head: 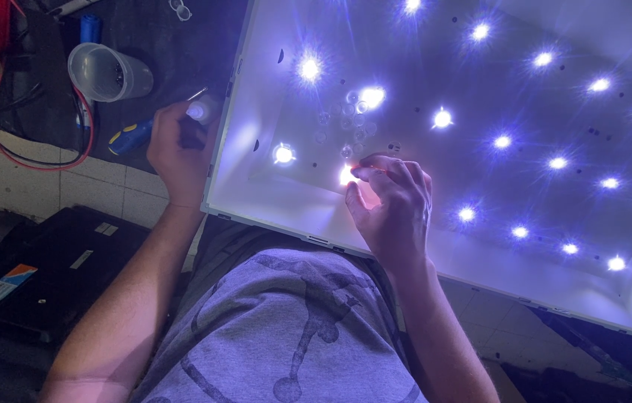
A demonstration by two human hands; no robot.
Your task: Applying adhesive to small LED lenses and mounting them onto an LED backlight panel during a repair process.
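Glowing white LED (346, 176) on the lit white backlight panel (271, 195), near its lower-left edge, pinched by your right hand (390, 205); your left hand (179, 149), beside that edge, clenches a small pale object (198, 112): a slipping pinch could dislodge the LED.

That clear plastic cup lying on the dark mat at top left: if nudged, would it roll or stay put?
The clear plastic cup lies on its side, so it would probably roll, likely in a curve since it looks tapered. It looks thin-walled and nearly empty, so probably very light. The red cable beside it might stop it.
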